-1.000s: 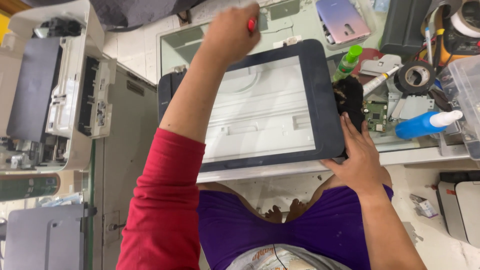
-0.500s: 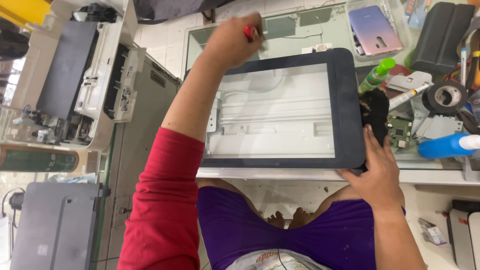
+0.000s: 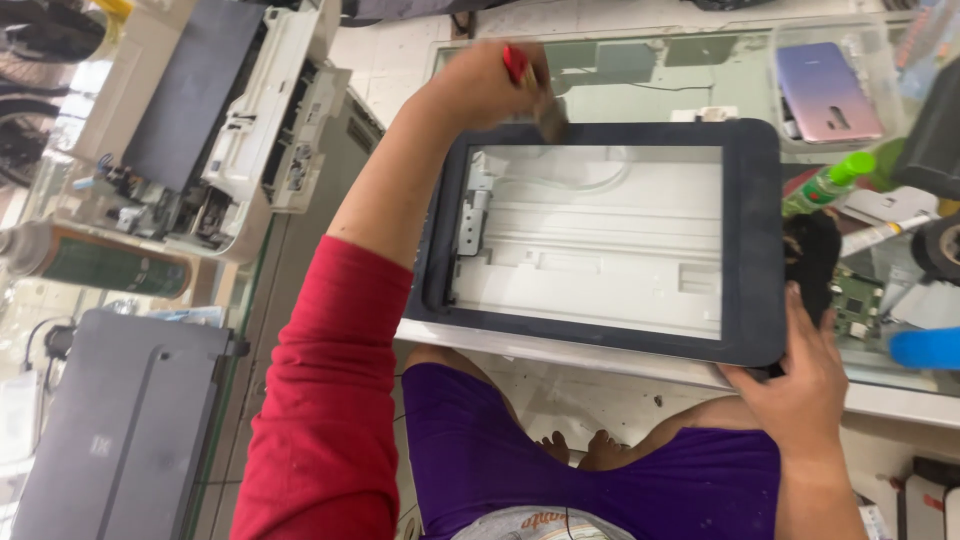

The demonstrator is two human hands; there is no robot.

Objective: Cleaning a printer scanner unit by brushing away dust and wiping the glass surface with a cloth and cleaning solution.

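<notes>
A flatbed scanner unit (image 3: 752, 230), a dark frame around a glass pane with white plastic beneath, lies across the edge of a glass counter (image 3: 650, 70). My left hand (image 3: 478, 92), on a red-sleeved arm, is shut on a small brush with a red handle (image 3: 517, 63); its bristles (image 3: 551, 121) touch the frame's far left corner. My right hand (image 3: 803, 378) grips the frame's near right corner. My purple shorts and feet show below the counter.
An opened white printer (image 3: 235, 130) stands at the upper left, a grey printer (image 3: 120, 425) at the lower left, and a spray can (image 3: 110, 262) lies between them. Right of the scanner are a purple phone (image 3: 826, 90), green bottle (image 3: 826, 185), circuit board (image 3: 851, 305), tape roll (image 3: 945, 248).
My left hand with the brush has come down from above the counter onto the frame's far left corner. The right hand keeps its hold on the near right corner. The view has shifted.
</notes>
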